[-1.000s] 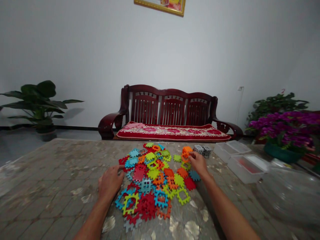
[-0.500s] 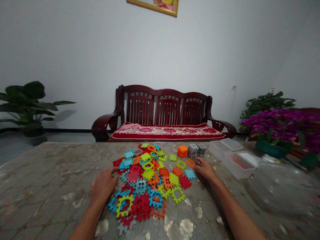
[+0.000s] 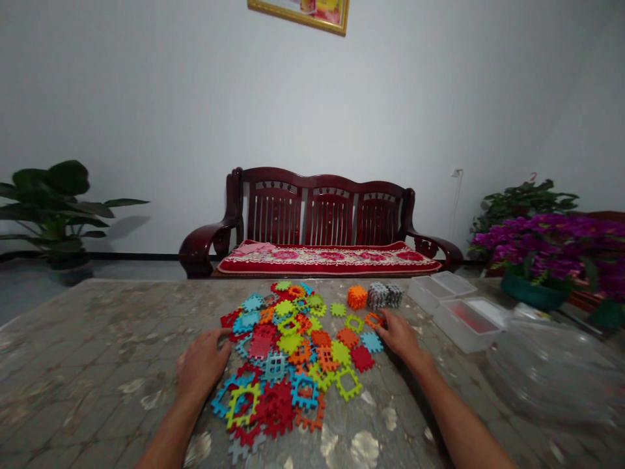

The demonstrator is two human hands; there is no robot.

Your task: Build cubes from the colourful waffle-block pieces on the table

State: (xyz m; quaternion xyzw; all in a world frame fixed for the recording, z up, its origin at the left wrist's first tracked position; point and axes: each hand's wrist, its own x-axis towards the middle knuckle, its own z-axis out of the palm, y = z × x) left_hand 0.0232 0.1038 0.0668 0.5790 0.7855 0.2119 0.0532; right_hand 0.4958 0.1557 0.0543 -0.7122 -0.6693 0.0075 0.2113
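Observation:
A heap of toothed plastic interlocking tiles in red, blue, green, orange and grey lies on the table, some solid and some with cut-out middles. My left hand rests on the tabletop at the heap's left edge, open, its fingers loosely bent and the thumb apart, holding nothing. My right hand reaches to the heap's right side, with thumb and forefinger on the right edge of an orange frame tile. A light blue tile lies just below these fingertips.
Behind my right hand stand a stack of orange tiles and stacks of grey tiles. Clear plastic boxes and a transparent bag-like cover occupy the right side, near a purple flower pot. A wooden bench stands beyond the table.
My right hand has shifted slightly left, and its fingertips now touch the orange frame tile. My left hand stays where it was.

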